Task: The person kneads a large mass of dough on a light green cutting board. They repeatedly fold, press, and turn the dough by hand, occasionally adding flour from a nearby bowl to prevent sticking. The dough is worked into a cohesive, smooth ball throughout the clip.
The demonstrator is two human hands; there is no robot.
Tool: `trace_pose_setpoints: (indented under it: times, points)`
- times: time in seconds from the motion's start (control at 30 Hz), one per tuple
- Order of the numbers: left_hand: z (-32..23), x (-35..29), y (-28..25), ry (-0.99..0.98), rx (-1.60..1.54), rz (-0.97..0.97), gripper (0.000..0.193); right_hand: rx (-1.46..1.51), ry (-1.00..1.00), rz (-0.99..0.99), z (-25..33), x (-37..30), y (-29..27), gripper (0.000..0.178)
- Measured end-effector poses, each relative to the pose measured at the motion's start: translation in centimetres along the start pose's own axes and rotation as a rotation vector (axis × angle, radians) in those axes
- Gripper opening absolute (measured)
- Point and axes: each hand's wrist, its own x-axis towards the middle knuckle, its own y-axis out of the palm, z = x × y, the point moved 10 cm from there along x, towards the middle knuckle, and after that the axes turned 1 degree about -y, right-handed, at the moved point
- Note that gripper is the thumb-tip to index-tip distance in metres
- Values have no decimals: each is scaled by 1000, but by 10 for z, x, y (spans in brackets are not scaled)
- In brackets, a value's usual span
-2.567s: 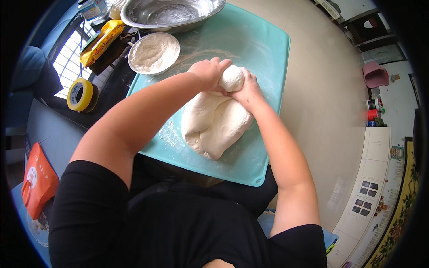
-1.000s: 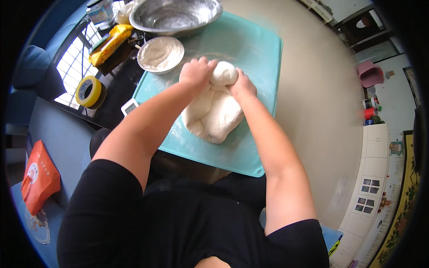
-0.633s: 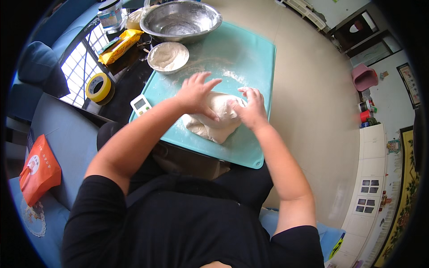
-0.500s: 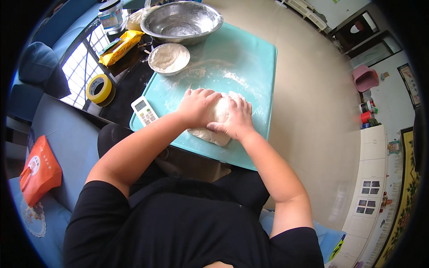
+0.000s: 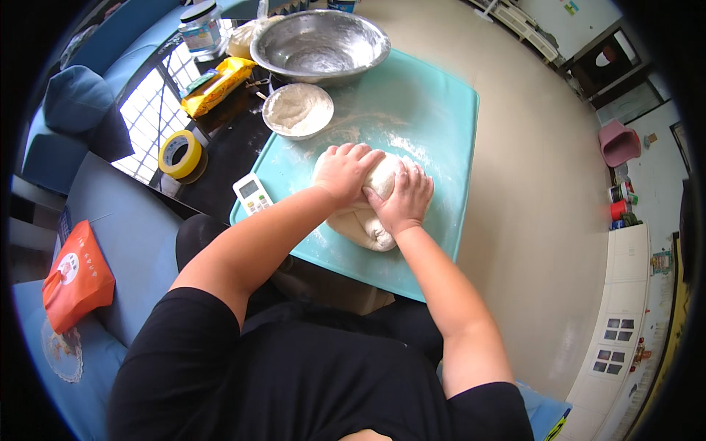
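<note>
A pale lump of dough (image 5: 358, 226) lies on the turquoise mat (image 5: 437, 103), with folds showing at its near side. My left hand (image 5: 347, 173) presses on its far left part, fingers curled over the top. On the right, my right hand (image 5: 404, 197) grips the dough with its thumb pushed in toward the middle. Both hands meet close together, and the part of the dough under the palms is hidden. Flour is dusted over the mat beyond it.
Past the dough stand a small bowl of flour (image 5: 298, 110) and a large metal bowl (image 5: 321, 73). A white remote control (image 5: 252, 192) lies on the mat's left edge. Further left on the black table are yellow tape (image 5: 193, 156), a yellow packet (image 5: 218, 88) and a plastic jar (image 5: 200, 33).
The view has shifted, so everything sits further right and lower. My hands stay on the dough, and more of its folded near side shows beneath them now.
</note>
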Motion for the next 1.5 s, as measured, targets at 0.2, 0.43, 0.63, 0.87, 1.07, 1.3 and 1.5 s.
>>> trace_pose_setpoints:
  times: [0.2, 0.43, 0.63, 0.87, 1.07, 1.3, 1.5]
  points:
    - [30, 3, -17, 82, -512, 45, 51, 65, -27, -123, -1, -13, -19, 73]
    - [224, 41, -14, -762, -494, -138, 33, 107, -38, -172, 0, -15, -28, 65]
    - [242, 62, 24, -874, -406, 31, 31, 130, -33, -169, -1, -16, -30, 62]
    - [146, 106, 5, -562, -614, 113, 14, 142, -21, -167, -8, -18, -26, 63]
    - [98, 110, 30, -567, -783, 294, 38, 152, 3, -141, -9, -18, -23, 64]
    - [117, 54, 52, -485, -873, 58, 42, 210, 8, -182, -11, -15, -27, 63]
    - [127, 43, 56, -41, -642, 25, 47, 224, 22, -158, -14, -18, -22, 66]
